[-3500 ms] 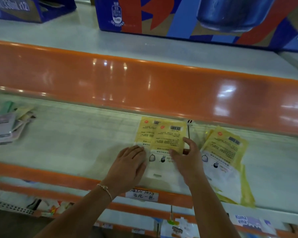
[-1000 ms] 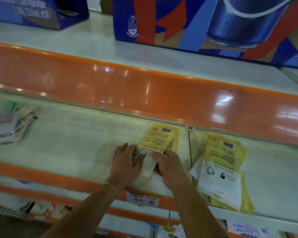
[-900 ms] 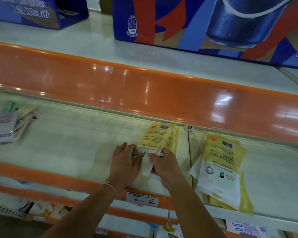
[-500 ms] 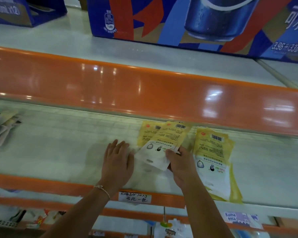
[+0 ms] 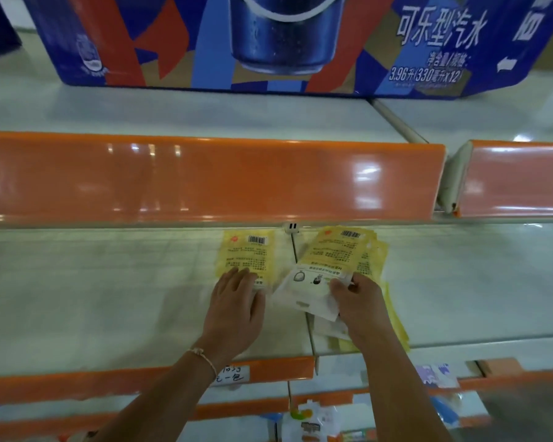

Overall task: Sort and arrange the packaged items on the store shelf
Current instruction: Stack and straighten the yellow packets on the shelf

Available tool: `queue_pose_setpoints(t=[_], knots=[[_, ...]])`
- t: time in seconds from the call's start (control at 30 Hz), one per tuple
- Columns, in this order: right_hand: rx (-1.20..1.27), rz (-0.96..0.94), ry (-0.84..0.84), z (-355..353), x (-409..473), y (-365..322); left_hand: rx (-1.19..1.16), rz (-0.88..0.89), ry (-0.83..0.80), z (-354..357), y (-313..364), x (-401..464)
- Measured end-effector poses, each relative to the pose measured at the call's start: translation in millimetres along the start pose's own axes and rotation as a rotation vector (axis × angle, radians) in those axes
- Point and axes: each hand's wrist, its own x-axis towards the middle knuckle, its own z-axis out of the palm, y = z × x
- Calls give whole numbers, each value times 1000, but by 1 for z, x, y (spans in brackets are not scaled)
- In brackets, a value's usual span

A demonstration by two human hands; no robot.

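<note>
Carried rightward, one yellow packet point(image 5: 324, 269) pinched by the right hand point(image 5: 359, 303) now overlaps the right pile point(image 5: 375, 260), while the flat, relaxed left hand point(image 5: 235, 309) presses another packet point(image 5: 246, 256) onto the pale shelf point(image 5: 93, 288) under an orange rail point(image 5: 205, 177).

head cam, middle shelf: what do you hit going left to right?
left hand resting flat on the lone yellow packet → shelf divider → tilted yellow packet pinched by the right hand over the yellow packet stack.

Pale shelf point(image 5: 109, 298): one yellow packet point(image 5: 246, 255) left of divider point(image 5: 296, 250), yellow packet stack point(image 5: 372, 260) right.
</note>
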Motion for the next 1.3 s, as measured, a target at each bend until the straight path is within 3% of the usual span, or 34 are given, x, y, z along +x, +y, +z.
queue_pose_setpoints(t=[0.37, 0.53, 0.6, 0.73, 0.93, 1.3], knots=[[-363, -97, 161, -30, 0, 1, 73, -5, 39, 3, -15, -2], [-617, -130, 357, -19, -12, -6, 88, -64, 67, 0, -25, -7], [-581, -182, 365, -9, -17, -13, 103, -99, 48, -1, -31, -9], [-388, -339, 220, 27, -27, -24, 126, -123, 54, -3, -39, -13], [-300, -330, -133, 89, -34, -22, 132, -135, 91, -5, -47, -19], [-401, -228, -157, 114, -23, -18, 224, -136, 95, -3, -45, -20]])
